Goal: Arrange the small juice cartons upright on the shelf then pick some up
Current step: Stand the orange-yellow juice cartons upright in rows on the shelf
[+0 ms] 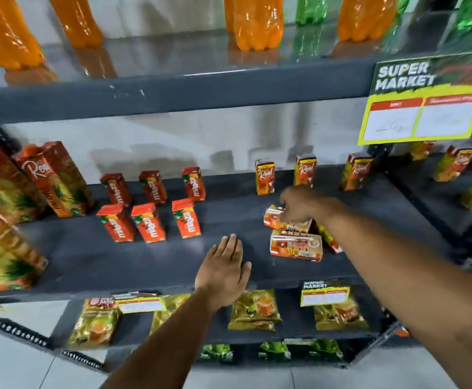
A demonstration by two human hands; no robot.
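On the dark middle shelf [145, 262], three small "Real" juice cartons [264, 177] stand upright along the back right. Three more lie toppled nearer the front: one flat carton [296, 247], another carton [278, 220] under my right hand, and a third [330, 240] partly hidden behind my right forearm. My right hand [303, 203] reaches over the toppled pile with its fingers curled onto the upper fallen carton. My left hand [223, 273] hovers flat and open above the shelf's front, holding nothing.
Several small red "Maaza" cartons [150, 223] stand in two rows mid-shelf. Large "Real" cartons [58, 178] stand at the left. Orange and green bottles [257, 23] fill the shelf above. A yellow price sign [425, 108] hangs at the right. Snack packets [254, 310] lie below.
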